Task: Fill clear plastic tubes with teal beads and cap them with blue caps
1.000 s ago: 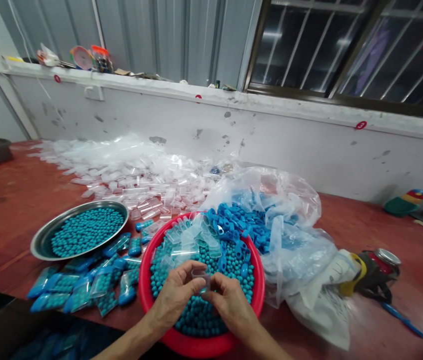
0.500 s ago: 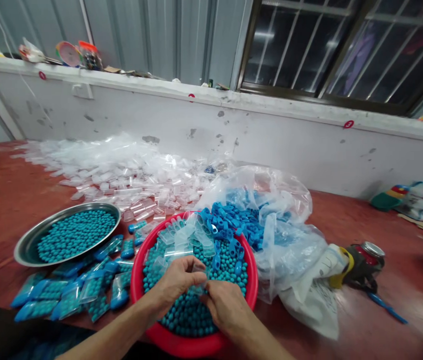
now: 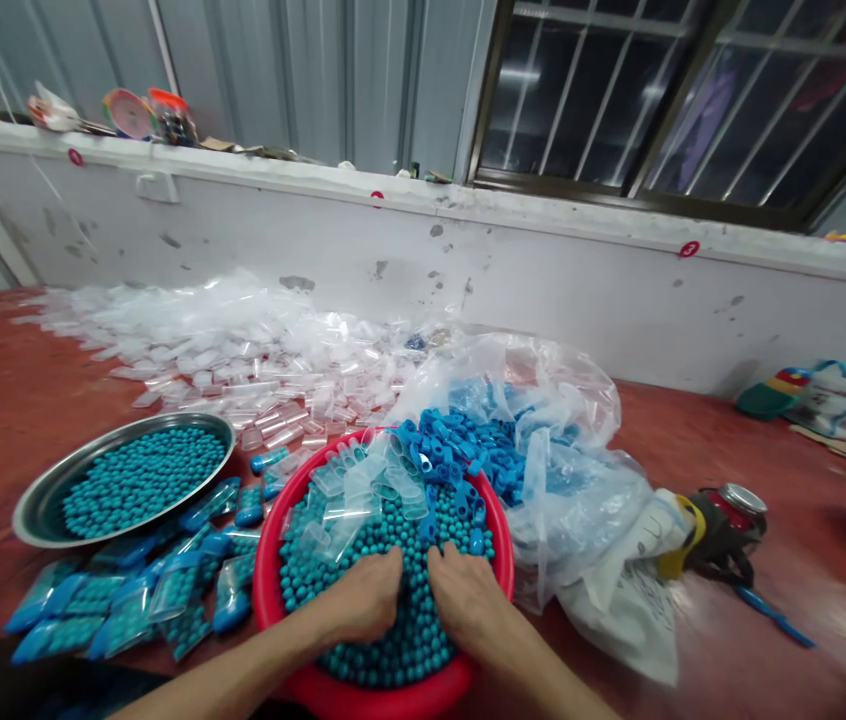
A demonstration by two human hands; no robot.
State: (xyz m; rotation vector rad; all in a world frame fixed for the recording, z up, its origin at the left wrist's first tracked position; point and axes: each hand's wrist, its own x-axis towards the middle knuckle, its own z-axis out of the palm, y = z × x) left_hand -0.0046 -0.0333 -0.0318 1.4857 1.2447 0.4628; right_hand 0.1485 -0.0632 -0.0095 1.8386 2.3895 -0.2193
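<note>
My left hand (image 3: 376, 592) is closed, its knuckles up, low over the teal beads (image 3: 382, 655) in a red basin (image 3: 268, 570). What its fingers hold, if anything, is hidden. Just to the right, my right hand (image 3: 466, 590) curls its fingers down into the same beads, with their tips out of sight. A narrow strip of beads shows between the two hands. Behind the left hand, several clear plastic sleeves (image 3: 363, 490) lie on the beads. Blue plastic caps (image 3: 460, 450) are heaped at the basin's back right rim, some of them down on the beads.
To the left stands a metal dish (image 3: 29, 515) of teal beads, with filled blue-capped packets (image 3: 130, 600) before it. Clear sleeves (image 3: 243, 340) are piled along the wall. Right of the basin lie a plastic bag (image 3: 580, 500), a cloth (image 3: 640, 610) and a lidded jar (image 3: 742, 505).
My hands were together over the basin at a clear sleeve; now they are apart and lower, down at the beads. The view has shifted slightly.
</note>
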